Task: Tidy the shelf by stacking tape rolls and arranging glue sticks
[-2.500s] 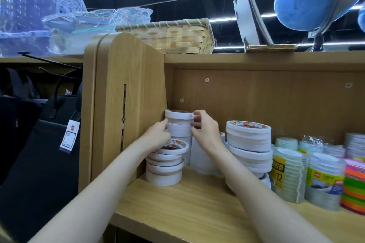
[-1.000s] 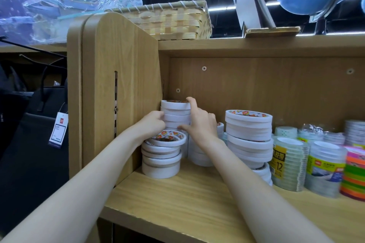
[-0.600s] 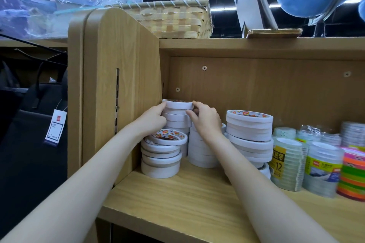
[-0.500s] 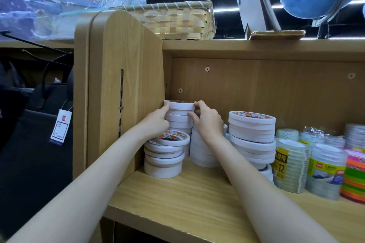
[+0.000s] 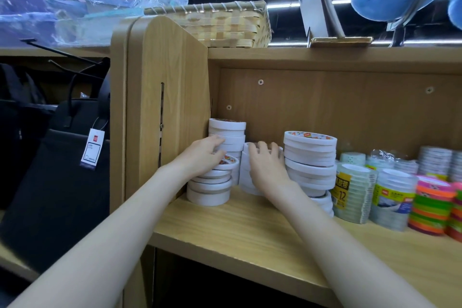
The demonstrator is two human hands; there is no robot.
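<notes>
White tape rolls stand in stacks at the left end of the wooden shelf (image 5: pixel 250 227). A tall stack (image 5: pixel 227 130) is in the back corner. In front of it is a lower stack (image 5: pixel 210 189) whose top roll lies tilted. My left hand (image 5: pixel 202 155) rests on that tilted roll, with its fingers against the side of the tall stack. My right hand (image 5: pixel 265 165) covers a middle stack (image 5: pixel 246 180), fingers curled over its top edge. Another white stack (image 5: pixel 310 157) stands just right of that hand. No glue sticks are in view.
Clear tape packs (image 5: pixel 352 192) and coloured rolls (image 5: pixel 430 205) fill the shelf to the right. The shelf's side panel (image 5: pixel 160 97) stands close on the left, with black bags (image 5: pixel 57 177) beyond it. A woven basket (image 5: pixel 220 25) sits on top.
Both hands have come down from the top of the tall stack. My right hand moved right onto the middle stack, and my left hand dropped onto the tilted roll.
</notes>
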